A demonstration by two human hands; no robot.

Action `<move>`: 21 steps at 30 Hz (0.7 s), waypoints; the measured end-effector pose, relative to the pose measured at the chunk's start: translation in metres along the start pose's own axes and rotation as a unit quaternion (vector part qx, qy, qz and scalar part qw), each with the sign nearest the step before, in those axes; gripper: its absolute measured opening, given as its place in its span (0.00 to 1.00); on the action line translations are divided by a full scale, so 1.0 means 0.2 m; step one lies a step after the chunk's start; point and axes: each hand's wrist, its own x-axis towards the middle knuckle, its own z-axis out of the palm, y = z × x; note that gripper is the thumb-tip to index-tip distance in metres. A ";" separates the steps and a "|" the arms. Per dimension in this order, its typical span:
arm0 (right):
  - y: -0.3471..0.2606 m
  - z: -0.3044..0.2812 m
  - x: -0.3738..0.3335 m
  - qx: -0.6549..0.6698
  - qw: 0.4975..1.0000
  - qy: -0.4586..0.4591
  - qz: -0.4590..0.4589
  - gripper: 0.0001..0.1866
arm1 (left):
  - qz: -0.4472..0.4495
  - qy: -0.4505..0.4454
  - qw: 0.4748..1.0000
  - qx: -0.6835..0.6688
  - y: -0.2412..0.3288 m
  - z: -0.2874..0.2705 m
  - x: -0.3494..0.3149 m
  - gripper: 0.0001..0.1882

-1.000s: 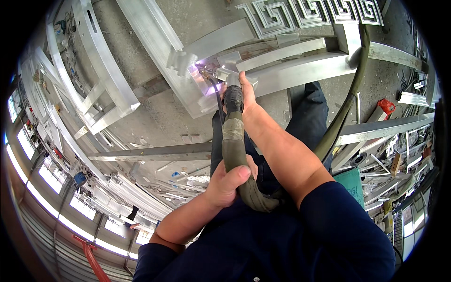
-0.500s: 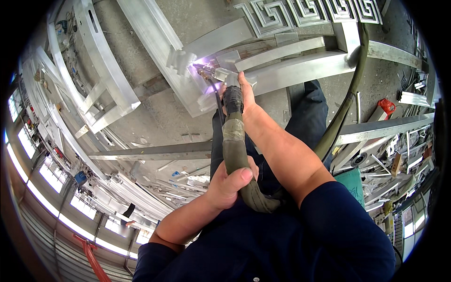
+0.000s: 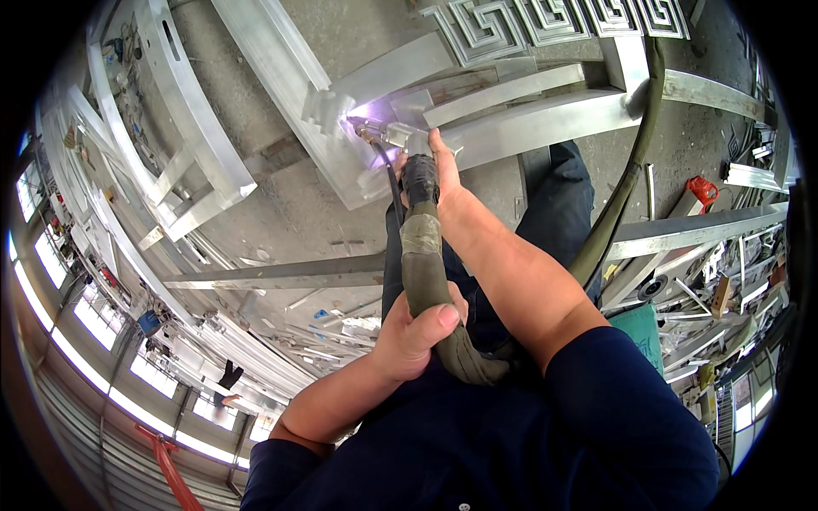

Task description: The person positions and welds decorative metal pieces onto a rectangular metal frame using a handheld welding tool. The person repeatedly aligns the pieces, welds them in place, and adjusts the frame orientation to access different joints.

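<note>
My right hand (image 3: 445,169) is wrapped round the grip of a welding torch (image 3: 419,180), its thumb up along the side. Lower down, my left hand (image 3: 419,339) closes round the torch's thick green-sleeved cable (image 3: 423,272), with the thumb across the top. The torch's tip points up and left at a joint in the silvery metal frame (image 3: 537,126), where a bright violet-white arc glows. A thin black hose (image 3: 394,175) runs beside the torch. Part of my right fingers is hidden behind the grip.
A fretwork metal panel (image 3: 558,24) lies at the far side. Curved metal frames (image 3: 192,111) stand at the left. A long metal bar (image 3: 281,274) crosses in front of my legs. The green cable (image 3: 626,183) trails at the right, near a red object (image 3: 702,191) and scrap pieces.
Both hands keep their grip on the torch and its cable, almost unmoved. The sparks that flew beside the arc have faded; the arc still glows. At lower left, a distant person's dark shape has shifted.
</note>
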 end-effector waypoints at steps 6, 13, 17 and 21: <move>0.01 -0.01 -0.01 0.002 1.000 -0.008 0.000 0.37 | -0.001 0.007 1.000 0.009 0.00 0.02 -0.01 0.26; 0.02 0.00 -0.03 -0.012 1.000 -0.006 -0.005 0.37 | 0.000 0.011 1.000 0.016 0.01 0.05 -0.03 0.26; 0.02 0.00 -0.05 -0.008 1.000 -0.012 0.008 0.38 | 0.003 0.010 1.000 0.016 0.01 0.07 -0.03 0.26; 0.06 0.05 -0.11 -0.019 1.000 0.007 -0.022 0.34 | 0.002 0.008 1.000 0.013 0.00 0.07 -0.03 0.26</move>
